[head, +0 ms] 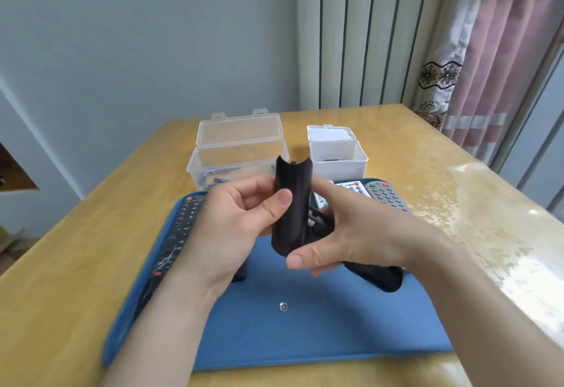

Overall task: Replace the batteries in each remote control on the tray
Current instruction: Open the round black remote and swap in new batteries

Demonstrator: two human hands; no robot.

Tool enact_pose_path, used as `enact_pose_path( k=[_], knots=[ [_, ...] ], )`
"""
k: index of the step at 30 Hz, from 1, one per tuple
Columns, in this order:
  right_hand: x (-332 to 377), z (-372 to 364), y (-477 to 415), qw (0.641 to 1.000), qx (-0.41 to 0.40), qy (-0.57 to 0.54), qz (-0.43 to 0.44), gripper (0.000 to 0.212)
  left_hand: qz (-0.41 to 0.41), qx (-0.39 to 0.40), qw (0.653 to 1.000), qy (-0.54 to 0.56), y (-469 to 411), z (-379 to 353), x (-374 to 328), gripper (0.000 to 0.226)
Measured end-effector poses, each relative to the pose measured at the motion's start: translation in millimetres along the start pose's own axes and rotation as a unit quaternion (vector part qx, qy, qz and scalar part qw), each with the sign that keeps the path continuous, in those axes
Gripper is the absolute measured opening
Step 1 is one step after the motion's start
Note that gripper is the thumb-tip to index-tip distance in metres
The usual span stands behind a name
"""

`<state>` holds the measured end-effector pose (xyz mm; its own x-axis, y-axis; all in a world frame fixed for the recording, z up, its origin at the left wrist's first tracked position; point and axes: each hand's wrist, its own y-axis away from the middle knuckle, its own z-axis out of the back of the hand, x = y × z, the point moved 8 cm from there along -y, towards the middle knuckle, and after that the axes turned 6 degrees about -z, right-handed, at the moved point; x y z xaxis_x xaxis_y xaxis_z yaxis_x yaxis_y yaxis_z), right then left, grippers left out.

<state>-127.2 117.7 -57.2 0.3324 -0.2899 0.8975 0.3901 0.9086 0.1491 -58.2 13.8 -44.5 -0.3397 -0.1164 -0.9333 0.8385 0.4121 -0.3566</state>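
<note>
**Black cover held upright over the tray**

Both hands are raised over the middle of the blue tray [305,334]. The left hand [241,221] pinches a curved black cover [293,203] between thumb and curled fingers. The cover's long axis stands nearly upright, with its notched end at the top, toward the far side.

The right hand [351,234] is wrapped round a black remote [381,275]. Its index finger is straight and laid against the cover's right edge. The remote's long axis runs from the hands down toward the near right, its free end low over the tray.

A long black remote [180,234] lies along the tray's left edge, lengthwise from near to far. A white remote [351,186] and a grey remote [386,195] lie side by side at the far right corner, partly hidden by the right hand. Their button markings are too small to read, and no brand shows.

A small silver round piece [283,306] sits on the tray near the middle.

On the wooden table [76,264] beyond the tray stand two open boxes. The clear box [238,154] on the left holds batteries [213,180], whose labels are illegible. The white box [337,154] is on the right.
</note>
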Motion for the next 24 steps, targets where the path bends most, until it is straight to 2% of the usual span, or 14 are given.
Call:
enact_pose_path(
  k=[2,4,6,8,9,10,11,14,18,21,24],
  knots=[
    [-7,14,8,0.996,0.007,0.083,-0.023,0.061,0.008,-0.044,0.999,0.030,-1,6,1,0.027],
    [-10,38,14,0.995,-0.039,0.088,-0.022,0.037,0.021,-0.102,0.991,0.089,-3,18,6,0.026],
    [-8,64,18,0.990,-0.124,-0.066,0.024,0.025,0.042,-0.151,0.974,0.163,-4,27,14,0.021],
    [-11,76,20,0.930,-0.181,-0.314,0.068,0.017,0.079,-0.162,0.960,0.213,-2,20,23,0.018],
    [-14,72,16,0.898,-0.197,-0.386,0.083,0.011,0.097,-0.151,0.958,0.225,0,10,28,0.018],
    [-17,65,10,0.886,-0.211,-0.406,0.079,0.008,0.110,-0.134,0.957,0.232,2,-1,31,0.017],
    [-19,55,2,0.888,-0.219,-0.398,0.070,0.010,0.119,-0.113,0.960,0.227,4,-11,35,0.018],
    [-18,34,-9,0.898,-0.227,-0.374,0.054,0.018,0.115,-0.070,0.980,0.146,8,-23,35,0.018],
    [-21,32,-8,0.893,-0.231,-0.383,0.046,0.023,0.036,-0.060,0.997,-0.037,5,-14,20,0.024],
    [-17,24,-10,0.891,-0.193,-0.409,0.048,0.027,-0.028,-0.075,0.987,-0.142,6,-11,9,0.037],
    [-17,25,-9,0.886,-0.209,-0.412,0.040,0.030,-0.111,-0.046,0.958,-0.259,6,-15,-3,0.028]
  ],
)
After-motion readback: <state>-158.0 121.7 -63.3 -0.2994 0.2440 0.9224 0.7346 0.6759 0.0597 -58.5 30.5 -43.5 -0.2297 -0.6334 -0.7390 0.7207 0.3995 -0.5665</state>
